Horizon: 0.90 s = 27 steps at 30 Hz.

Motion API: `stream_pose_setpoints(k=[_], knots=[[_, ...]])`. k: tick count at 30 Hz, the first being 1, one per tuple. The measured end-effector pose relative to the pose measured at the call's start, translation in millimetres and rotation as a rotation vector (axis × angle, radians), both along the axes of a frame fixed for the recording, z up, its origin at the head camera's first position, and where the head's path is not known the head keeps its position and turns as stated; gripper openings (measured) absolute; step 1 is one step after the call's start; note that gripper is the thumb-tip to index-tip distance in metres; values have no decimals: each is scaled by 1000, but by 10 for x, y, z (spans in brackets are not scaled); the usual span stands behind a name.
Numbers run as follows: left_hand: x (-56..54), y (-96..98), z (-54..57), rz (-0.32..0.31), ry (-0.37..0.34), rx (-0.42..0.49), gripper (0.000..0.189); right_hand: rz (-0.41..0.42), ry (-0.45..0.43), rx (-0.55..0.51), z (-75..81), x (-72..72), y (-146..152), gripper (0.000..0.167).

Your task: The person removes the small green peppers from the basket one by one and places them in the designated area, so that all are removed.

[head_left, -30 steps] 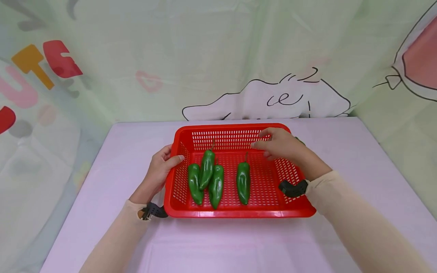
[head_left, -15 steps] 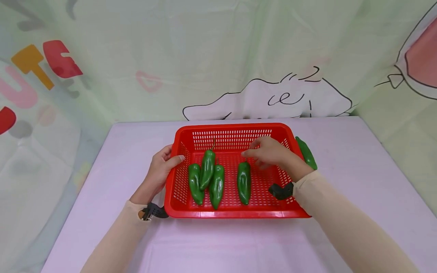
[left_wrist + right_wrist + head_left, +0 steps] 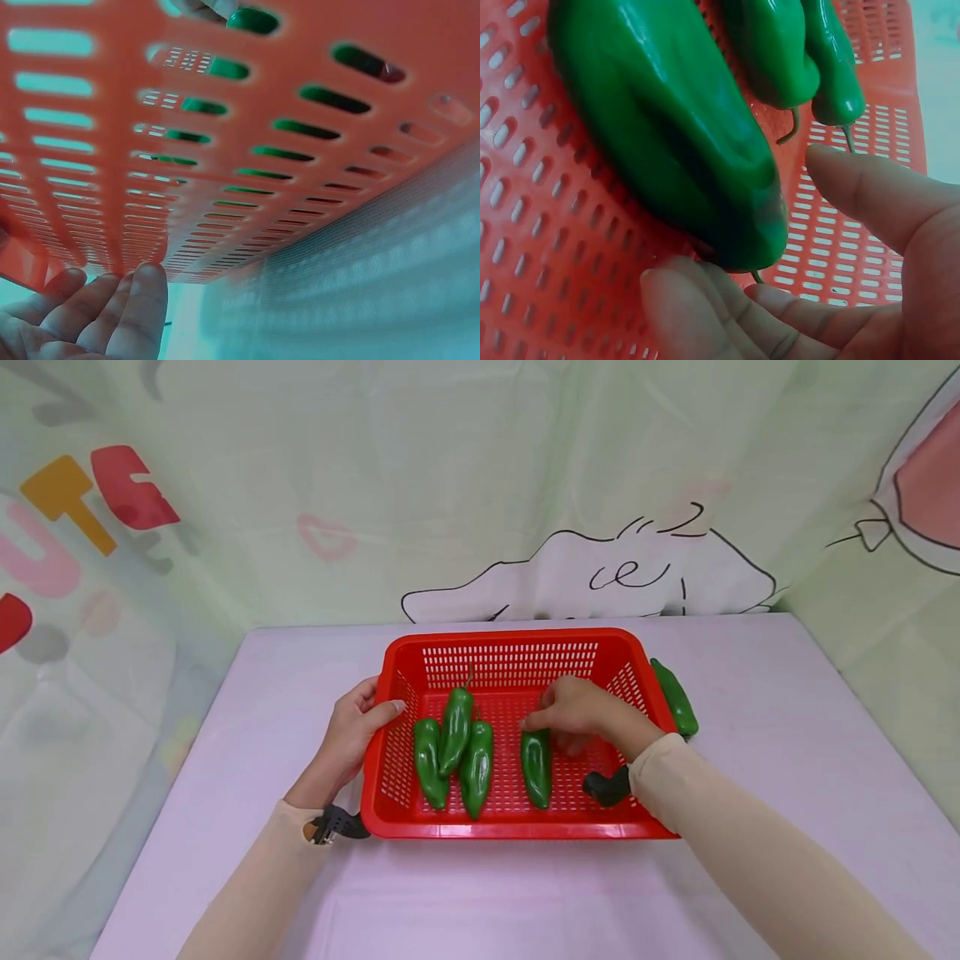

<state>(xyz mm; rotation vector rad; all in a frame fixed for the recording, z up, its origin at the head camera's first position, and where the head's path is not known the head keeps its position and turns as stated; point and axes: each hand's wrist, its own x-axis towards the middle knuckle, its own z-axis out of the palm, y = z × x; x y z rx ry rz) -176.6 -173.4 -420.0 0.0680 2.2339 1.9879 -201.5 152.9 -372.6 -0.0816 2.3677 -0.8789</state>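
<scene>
In the head view a red plastic basket (image 3: 483, 831) stands on the table. My left hand (image 3: 351, 735) grips its left rim, thumb inside the rim; the left wrist view shows its fingers (image 3: 139, 307) against the perforated outer wall. My right hand (image 3: 581, 710) reaches into the basket over the stem end of a long glossy green pepper (image 3: 536, 768). In the right wrist view this pepper (image 3: 675, 142) lies between thumb and fingers, with a gap beside the thumb (image 3: 870, 184). Three more green peppers lie together in the left part: one left (image 3: 427, 764), one upper (image 3: 455, 735), one right (image 3: 477, 768).
Another green pepper (image 3: 675, 697) lies on the table just outside the basket's right wall. The table has a pale lilac cover (image 3: 450, 902). Behind it hangs a light green printed cloth (image 3: 337, 460), which also runs along the sides.
My right hand has moved left and down to the stem end of the single pepper, uncovering the pepper outside the basket. My left hand stays on the rim.
</scene>
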Motion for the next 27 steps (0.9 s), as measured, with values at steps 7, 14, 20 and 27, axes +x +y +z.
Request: stream_pose_setpoints(k=[7,14,20,27], knots=[[6,2,-1,5,-2,-1,53,9,-25,18,-50,-6,-21,31],[4,12,4,7,-4,1,53,31,-46,-16,-66,2,-21,28],[4,17,12,8,-4,4,53,55,-58,-19,-72,16,-29,25],[10,19,9,13,-13,5,53,68,-81,-12,-63,10,-41,22]])
